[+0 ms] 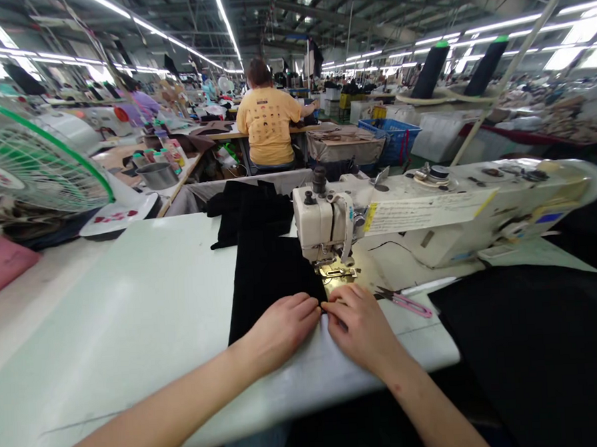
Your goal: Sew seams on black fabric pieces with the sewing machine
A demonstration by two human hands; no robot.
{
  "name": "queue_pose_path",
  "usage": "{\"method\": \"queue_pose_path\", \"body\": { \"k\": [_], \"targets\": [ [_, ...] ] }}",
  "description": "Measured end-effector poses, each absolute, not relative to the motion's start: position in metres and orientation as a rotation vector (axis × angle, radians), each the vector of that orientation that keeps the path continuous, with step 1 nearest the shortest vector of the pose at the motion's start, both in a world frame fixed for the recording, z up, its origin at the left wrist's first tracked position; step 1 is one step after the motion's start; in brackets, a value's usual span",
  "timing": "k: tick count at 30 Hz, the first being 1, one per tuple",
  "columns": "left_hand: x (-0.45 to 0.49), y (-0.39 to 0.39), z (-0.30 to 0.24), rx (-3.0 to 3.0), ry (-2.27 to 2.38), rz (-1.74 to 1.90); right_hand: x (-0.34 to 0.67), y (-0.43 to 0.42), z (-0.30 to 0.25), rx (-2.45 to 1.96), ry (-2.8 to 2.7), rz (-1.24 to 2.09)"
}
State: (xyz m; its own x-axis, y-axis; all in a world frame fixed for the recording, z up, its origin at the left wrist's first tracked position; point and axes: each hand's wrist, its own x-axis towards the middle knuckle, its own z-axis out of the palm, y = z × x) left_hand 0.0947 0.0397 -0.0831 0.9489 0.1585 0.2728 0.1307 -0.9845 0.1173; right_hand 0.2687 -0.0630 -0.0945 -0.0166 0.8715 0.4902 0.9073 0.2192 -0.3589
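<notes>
A long piece of black fabric lies on the white sewing table, running under the head of a cream sewing machine. My left hand rests on the fabric's near end, fingers curled down onto it. My right hand pinches the fabric's near right corner just in front of the presser foot. The two hands almost touch at the fingertips.
Pink-handled snips lie right of my right hand. A pile of black cloth covers the table's right side. A green-rimmed fan stands at left. A person in a yellow shirt sits ahead, back turned.
</notes>
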Motion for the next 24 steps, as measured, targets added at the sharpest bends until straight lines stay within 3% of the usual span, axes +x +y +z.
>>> {"method": "queue_pose_path", "body": {
  "k": [10, 16, 19, 24],
  "targets": [
    [0.110, 0.092, -0.075, 2.969, 0.304, 0.442, 0.269, -0.038, -0.090, -1.654, -1.791, -0.079],
    [0.104, 0.067, -0.075, 2.966, 0.665, 0.489, 0.296, -0.108, -0.085, -1.681, -1.511, -0.089],
    [0.098, 0.057, -0.066, 2.887, 0.911, 0.601, 0.339, -0.151, -0.082, -1.932, -1.320, -0.151],
    [0.101, 0.088, -0.040, 2.834, 0.933, 0.711, 0.391, -0.193, -0.078, -2.266, -1.180, -0.185]
  ]
}}
